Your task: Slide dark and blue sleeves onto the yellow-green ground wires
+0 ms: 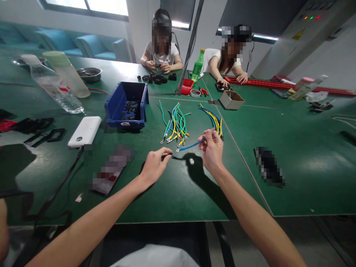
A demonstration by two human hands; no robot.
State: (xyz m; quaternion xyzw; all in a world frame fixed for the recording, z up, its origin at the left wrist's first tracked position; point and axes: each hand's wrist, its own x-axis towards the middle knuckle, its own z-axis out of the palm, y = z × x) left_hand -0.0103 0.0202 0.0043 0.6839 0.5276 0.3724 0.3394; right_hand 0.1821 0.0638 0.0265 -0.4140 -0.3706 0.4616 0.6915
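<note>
At a green table (172,200), we pinch a small black piece (169,154) between the thumb and fingers of our left hand (154,165), while our right hand (213,150) grips a blue wire (191,145) just above the tabletop. Beyond lie a loose pile of mixed wires (178,124) and a blue bin (126,122).

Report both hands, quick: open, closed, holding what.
Left hand: closed, pinching a small black piece between thumb and fingers.
Right hand: closed, holding a thin blue wire tipped with a metal ring terminal.
</note>
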